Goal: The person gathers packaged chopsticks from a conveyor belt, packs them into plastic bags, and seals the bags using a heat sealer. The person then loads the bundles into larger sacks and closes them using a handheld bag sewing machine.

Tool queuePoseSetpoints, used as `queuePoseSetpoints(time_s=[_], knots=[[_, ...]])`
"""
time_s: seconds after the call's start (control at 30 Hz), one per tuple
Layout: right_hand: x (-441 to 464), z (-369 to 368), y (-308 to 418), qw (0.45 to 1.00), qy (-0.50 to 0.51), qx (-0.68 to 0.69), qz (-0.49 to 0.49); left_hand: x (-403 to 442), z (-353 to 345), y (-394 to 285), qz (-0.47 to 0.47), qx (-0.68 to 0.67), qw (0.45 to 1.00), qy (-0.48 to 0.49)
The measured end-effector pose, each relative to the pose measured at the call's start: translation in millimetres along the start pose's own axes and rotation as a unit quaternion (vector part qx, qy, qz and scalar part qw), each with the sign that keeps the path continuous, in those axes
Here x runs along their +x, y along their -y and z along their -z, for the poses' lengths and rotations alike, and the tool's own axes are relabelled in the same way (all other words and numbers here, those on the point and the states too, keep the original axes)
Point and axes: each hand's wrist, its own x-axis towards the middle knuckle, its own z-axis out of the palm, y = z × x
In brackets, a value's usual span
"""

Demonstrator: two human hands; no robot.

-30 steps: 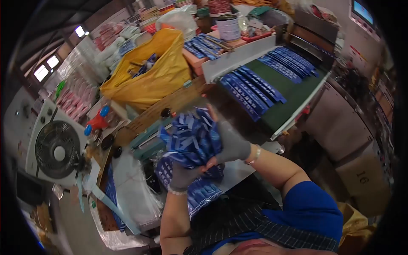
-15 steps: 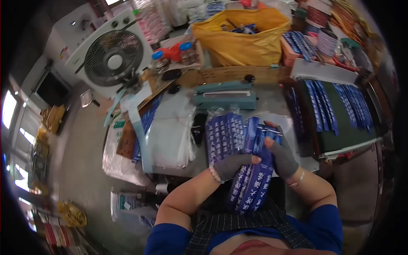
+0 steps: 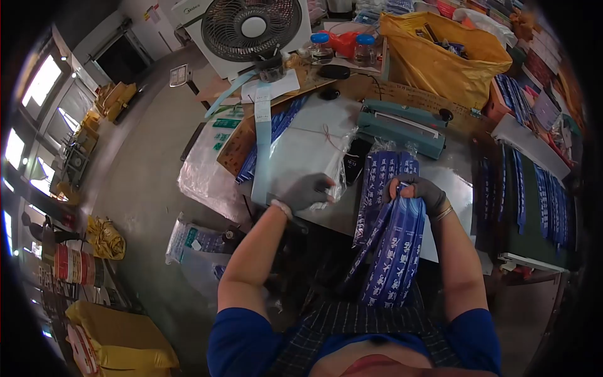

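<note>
My right hand [image 3: 421,190], in a grey fingerless glove, is closed around the upper end of a bundle of blue packets [image 3: 397,251] printed with white characters. The bundle hangs down over the table's front edge, with one packet splayed out to the left. My left hand [image 3: 306,192], gloved the same way, rests over the lower right corner of a stack of clear plastic bags [image 3: 308,141]. Its thumb and fingers look apart at the bags' edge. Between the hands, several filled clear packs of blue packets [image 3: 375,179] lie on the table.
A teal heat sealer [image 3: 402,129] stands behind the packs, beside a dark phone [image 3: 357,158]. Farther back are a fan [image 3: 253,28], two blue-lidded jars [image 3: 321,49] and a yellow sack [image 3: 433,63]. A green-topped stand [image 3: 531,213] with blue packets is at the right.
My left hand has let go of the blue packets and moved left to the clear bags. My right hand keeps the bundle. The view has turned left.
</note>
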Motion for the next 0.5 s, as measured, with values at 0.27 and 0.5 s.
queuePoseSetpoints(time_s=[0.27,0.5], knots=[[11,0,-16,0.999,-0.027,-0.024,-0.014,23,118,58,0.0,0.281,0.94,-0.193],[19,8,-30,0.997,-0.037,-0.031,-0.056,25,104,19,-0.102,0.054,0.953,-0.281]])
